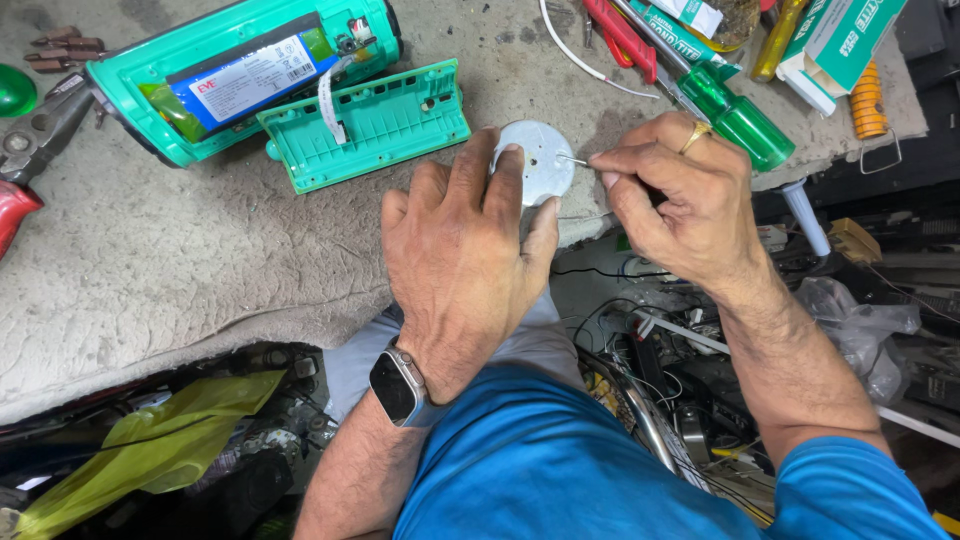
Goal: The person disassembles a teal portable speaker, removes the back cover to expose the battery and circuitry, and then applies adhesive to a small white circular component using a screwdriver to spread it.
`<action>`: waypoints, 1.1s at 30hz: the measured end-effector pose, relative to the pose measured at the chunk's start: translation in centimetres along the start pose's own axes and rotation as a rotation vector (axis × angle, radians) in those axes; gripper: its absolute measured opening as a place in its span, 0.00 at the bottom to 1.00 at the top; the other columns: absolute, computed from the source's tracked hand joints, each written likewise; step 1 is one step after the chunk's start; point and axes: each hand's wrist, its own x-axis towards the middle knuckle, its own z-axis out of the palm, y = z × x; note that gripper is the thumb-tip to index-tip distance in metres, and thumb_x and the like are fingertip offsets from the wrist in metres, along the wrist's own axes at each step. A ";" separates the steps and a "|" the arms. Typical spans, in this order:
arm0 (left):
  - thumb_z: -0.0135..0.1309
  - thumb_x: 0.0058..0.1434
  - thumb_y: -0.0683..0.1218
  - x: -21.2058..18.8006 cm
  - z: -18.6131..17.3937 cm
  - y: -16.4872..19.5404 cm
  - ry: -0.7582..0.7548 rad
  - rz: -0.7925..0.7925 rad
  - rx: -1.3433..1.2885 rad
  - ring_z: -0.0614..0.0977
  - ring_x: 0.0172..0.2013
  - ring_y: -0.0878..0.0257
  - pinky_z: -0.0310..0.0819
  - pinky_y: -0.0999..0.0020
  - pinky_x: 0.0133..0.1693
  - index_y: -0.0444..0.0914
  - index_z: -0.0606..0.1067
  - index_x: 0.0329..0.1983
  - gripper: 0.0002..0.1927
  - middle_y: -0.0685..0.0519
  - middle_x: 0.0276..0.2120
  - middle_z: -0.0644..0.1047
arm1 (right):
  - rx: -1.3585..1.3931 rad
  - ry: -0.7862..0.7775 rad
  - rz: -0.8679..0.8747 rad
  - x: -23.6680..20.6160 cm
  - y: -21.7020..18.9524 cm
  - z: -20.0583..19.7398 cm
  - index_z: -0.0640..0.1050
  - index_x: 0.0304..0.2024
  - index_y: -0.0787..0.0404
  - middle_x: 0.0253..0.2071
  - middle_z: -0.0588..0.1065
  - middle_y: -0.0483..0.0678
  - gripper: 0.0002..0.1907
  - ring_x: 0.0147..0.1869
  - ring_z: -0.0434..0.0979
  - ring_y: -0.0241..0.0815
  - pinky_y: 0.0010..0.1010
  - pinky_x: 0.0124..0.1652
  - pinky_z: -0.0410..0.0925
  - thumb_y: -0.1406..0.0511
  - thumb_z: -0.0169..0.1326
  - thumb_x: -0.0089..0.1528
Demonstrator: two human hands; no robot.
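Note:
My left hand [462, 240] lies flat on the grey worktop, its fingertips pressing on a round white disc [543, 160] with small holes. To the right, my right hand [678, 195], with a gold ring, pinches a thin metal pin [572, 159] whose tip touches the disc. A smartwatch [396, 388] sits on my left wrist. Behind my left hand lie a teal plastic cover [372, 125] and a teal opened torch body [240, 75] with a battery pack and white ribbon cable.
A green-handled screwdriver [740, 120], red-handled cutters [622, 35], boxes and an orange spring [868, 100] crowd the back right. Pliers [35, 135] lie at far left. Below the worktop edge are tangled wires [650, 320], plastic bags and a yellow-green bag [150, 440].

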 end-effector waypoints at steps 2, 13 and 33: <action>0.63 0.61 0.56 0.0 0.0 0.0 0.000 0.000 0.000 0.77 0.45 0.53 0.64 0.54 0.42 0.36 0.79 0.54 0.25 0.49 0.57 0.77 | 0.017 -0.002 0.006 0.0 -0.1 0.0 0.82 0.47 0.67 0.42 0.77 0.52 0.09 0.40 0.79 0.41 0.28 0.39 0.71 0.76 0.60 0.64; 0.63 0.61 0.56 0.0 -0.1 -0.1 0.012 0.008 -0.010 0.77 0.45 0.53 0.64 0.54 0.42 0.35 0.79 0.54 0.25 0.49 0.57 0.77 | 0.010 0.030 -0.003 0.1 -0.5 0.0 0.82 0.47 0.66 0.42 0.77 0.52 0.09 0.41 0.79 0.42 0.29 0.40 0.71 0.77 0.61 0.64; 0.63 0.61 0.55 0.0 -0.2 -0.1 0.014 -0.001 -0.017 0.77 0.44 0.53 0.64 0.54 0.42 0.35 0.79 0.54 0.24 0.49 0.56 0.77 | 0.010 0.008 0.079 0.2 -0.7 -0.1 0.82 0.47 0.66 0.42 0.78 0.52 0.09 0.38 0.78 0.40 0.27 0.36 0.70 0.77 0.60 0.65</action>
